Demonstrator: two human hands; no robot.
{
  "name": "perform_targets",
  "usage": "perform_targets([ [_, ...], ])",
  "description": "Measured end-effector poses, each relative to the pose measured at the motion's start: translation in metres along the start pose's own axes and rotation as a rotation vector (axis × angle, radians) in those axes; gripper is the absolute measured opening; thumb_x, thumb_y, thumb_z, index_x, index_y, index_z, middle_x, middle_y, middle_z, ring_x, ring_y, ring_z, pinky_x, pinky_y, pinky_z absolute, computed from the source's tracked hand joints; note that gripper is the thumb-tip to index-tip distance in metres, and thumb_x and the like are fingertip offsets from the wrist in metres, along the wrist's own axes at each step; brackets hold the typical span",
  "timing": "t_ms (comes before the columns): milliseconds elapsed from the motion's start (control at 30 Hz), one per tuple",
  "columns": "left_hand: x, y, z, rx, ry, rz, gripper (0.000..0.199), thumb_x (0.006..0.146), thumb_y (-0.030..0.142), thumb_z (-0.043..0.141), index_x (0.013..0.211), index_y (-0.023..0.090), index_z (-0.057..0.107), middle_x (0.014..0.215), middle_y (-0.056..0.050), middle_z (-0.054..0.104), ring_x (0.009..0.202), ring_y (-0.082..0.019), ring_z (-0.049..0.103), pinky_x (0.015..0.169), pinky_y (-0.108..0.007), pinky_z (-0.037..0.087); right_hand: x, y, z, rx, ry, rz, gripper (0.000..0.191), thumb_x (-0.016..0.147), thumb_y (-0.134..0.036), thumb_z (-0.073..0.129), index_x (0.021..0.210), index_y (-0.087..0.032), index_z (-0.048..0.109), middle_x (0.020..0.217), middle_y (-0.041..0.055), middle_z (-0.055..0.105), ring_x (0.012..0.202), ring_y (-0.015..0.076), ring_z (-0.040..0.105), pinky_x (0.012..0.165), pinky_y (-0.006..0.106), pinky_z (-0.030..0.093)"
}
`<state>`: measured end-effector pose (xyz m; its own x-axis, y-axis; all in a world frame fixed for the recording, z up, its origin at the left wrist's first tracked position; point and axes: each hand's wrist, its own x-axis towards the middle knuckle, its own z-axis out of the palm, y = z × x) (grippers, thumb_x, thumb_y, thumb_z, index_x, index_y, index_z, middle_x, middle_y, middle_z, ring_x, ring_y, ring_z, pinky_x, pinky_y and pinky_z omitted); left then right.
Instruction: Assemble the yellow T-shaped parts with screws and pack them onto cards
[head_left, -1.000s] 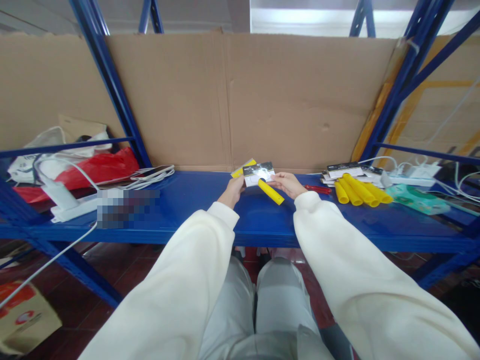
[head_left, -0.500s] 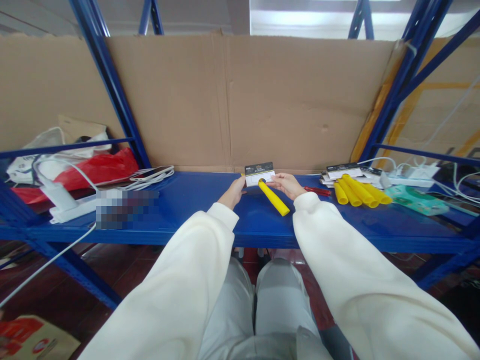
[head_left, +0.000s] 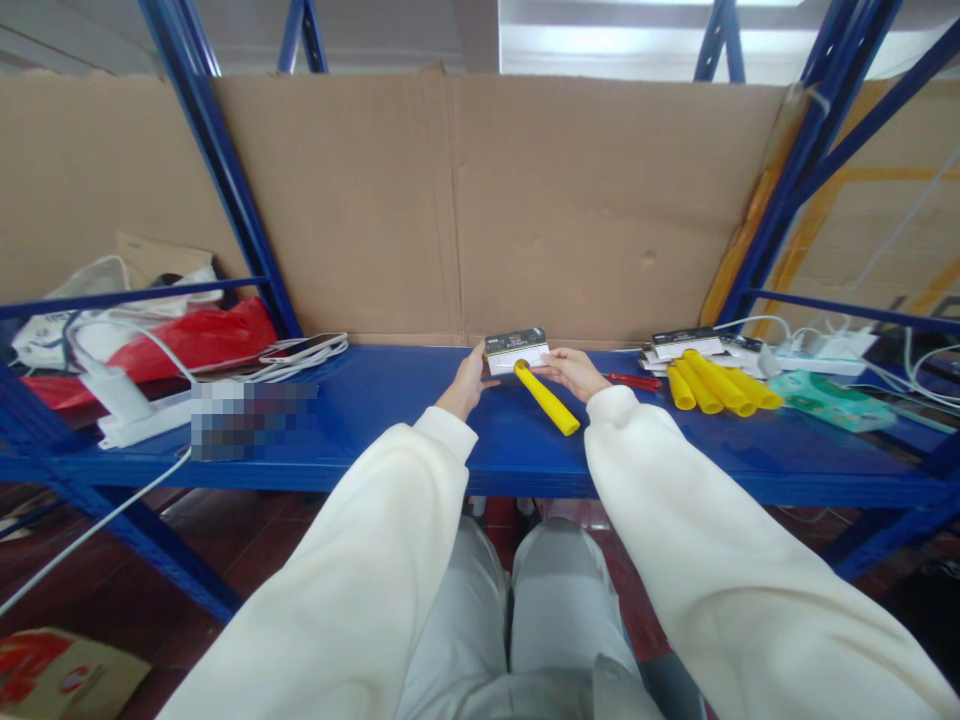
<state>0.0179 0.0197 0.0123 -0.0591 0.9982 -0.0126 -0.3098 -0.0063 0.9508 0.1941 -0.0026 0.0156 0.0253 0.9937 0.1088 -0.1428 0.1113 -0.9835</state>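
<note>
Between my two hands is a black-and-white printed card, tilted up over the blue shelf. My left hand grips the card's left edge, thumb reaching along below it. My right hand pinches the lower right corner. A yellow tapered tube lies just in front of the card, its narrow end at the card's lower edge and its wide end toward me. Whether tube and card are joined I cannot tell. To the right of my right hand lies a red tool-like object, partly hidden.
Several yellow tubes lie at the right beside a stack of similar cards and a green plastic packet. White cables and a white power strip are at the left, near a phone. A cardboard panel stands behind.
The card has shifted slightly left and tilted a little, its left edge lower. My left hand's fingers have moved up beside its edge. The right hand stays nearly in place.
</note>
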Motion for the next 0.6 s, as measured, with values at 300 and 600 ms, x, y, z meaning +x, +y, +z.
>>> perform_targets([
  [300, -0.0015, -0.0018, -0.0034, 0.128, -0.005, 0.067, 0.007, 0.077, 0.011, 0.07, 0.078, 0.016, 0.065, 0.07, -0.004, 0.07, 0.078, -0.018, 0.071, 0.074, -0.03, 0.058, -0.0023, -0.0028, 0.0022, 0.013, 0.052, 0.021, 0.025, 0.092, -0.001, 0.058, 0.074, -0.018, 0.059, 0.074, 0.0022, 0.075, 0.072, 0.0118, 0.076, 0.082, 0.022, 0.06],
  [600, -0.0017, -0.0013, -0.0034, 0.148, -0.025, 0.084, 0.009, 0.075, 0.008, 0.07, 0.072, 0.016, 0.066, 0.072, -0.005, 0.071, 0.082, -0.019, 0.071, 0.08, -0.035, 0.059, 0.0034, 0.0016, -0.0012, -0.004, 0.034, -0.001, 0.02, 0.086, 0.002, 0.061, 0.082, -0.018, 0.065, 0.086, 0.0045, 0.078, 0.077, 0.0127, 0.075, 0.084, 0.024, 0.061],
])
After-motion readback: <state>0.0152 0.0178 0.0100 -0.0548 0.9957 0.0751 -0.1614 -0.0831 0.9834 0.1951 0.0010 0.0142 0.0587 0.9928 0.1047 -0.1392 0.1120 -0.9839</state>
